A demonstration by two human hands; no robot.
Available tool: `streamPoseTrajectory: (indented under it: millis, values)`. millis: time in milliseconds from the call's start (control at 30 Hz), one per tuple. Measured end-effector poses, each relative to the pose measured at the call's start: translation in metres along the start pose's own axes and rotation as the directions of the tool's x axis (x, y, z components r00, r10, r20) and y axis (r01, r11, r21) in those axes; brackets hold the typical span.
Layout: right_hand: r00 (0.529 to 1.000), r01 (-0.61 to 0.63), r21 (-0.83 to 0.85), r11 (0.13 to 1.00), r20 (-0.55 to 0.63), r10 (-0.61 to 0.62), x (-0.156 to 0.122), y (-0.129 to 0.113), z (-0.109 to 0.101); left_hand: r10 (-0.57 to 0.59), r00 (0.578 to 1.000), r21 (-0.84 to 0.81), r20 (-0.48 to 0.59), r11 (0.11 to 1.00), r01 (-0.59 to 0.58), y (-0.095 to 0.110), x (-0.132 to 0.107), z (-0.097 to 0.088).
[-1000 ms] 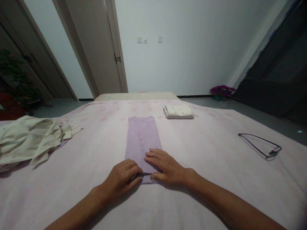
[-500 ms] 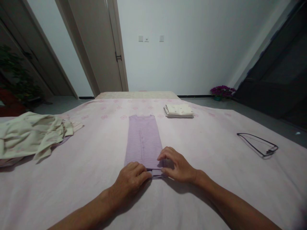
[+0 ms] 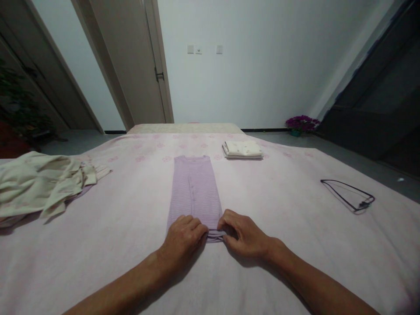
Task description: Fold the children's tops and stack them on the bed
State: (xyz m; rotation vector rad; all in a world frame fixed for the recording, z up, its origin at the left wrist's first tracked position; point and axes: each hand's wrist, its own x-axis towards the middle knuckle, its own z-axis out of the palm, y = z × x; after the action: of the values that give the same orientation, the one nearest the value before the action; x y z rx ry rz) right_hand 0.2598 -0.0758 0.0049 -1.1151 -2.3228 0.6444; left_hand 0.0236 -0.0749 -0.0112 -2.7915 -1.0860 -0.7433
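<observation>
A purple ribbed shirt (image 3: 197, 188) with a buttoned front lies flat in a narrow strip, its neckline away from me. The edge near me shows several stacked layers. My left hand (image 3: 186, 234) is closed on the left part of that near edge, thumb against the layers. At the right corner of the same edge, my right hand (image 3: 243, 232) pinches the cloth between thumb and curled fingers. The undersides of the layers in my grip are hidden.
Pale pink bedding (image 3: 282, 201) lies under everything. A folded cream garment (image 3: 243, 149) rests beyond the shirt to the right. Loose clothes (image 3: 42, 183) are heaped at the left. A thin black looped object (image 3: 351, 192) lies at the right.
My right fingers have closed from a looser pose onto the shirt's near right corner. My left hand keeps its hold on the edge. The view has shifted slightly.
</observation>
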Motion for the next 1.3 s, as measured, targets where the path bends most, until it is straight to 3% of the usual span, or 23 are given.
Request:
streamPoseTrajectory:
  millis: [133, 333, 867, 1167, 1300]
  values:
    - [0.997, 0.027, -0.050, 0.998, -0.073, -0.030, -0.001, -0.008, 0.006, -0.074, 0.997, -0.047, -0.001, 0.996, 0.074, 0.000, 0.002, -0.003]
    - [0.976, -0.144, -0.141, 0.980, -0.184, 0.117, -0.001, -0.025, 0.022, -0.055, 0.997, -0.022, -0.052, 0.998, 0.053, 0.000, 0.003, -0.002]
    - [0.947, -0.222, -0.008, 0.975, -0.241, 0.214, 0.003, -0.025, 0.032, -0.076, 0.993, -0.136, -0.091, 0.989, 0.064, -0.003, 0.000, 0.002]
    - [0.958, -0.136, -0.054, 0.989, -0.263, 0.117, -0.002, -0.019, 0.035, -0.027, 0.991, -0.102, -0.128, 0.995, 0.014, -0.001, 0.001, -0.001]
    - [0.963, -0.084, -0.084, 0.993, -0.264, 0.059, -0.006, -0.016, 0.031, 0.088, 0.991, -0.008, -0.096, 0.996, -0.089, -0.003, -0.005, 0.004]
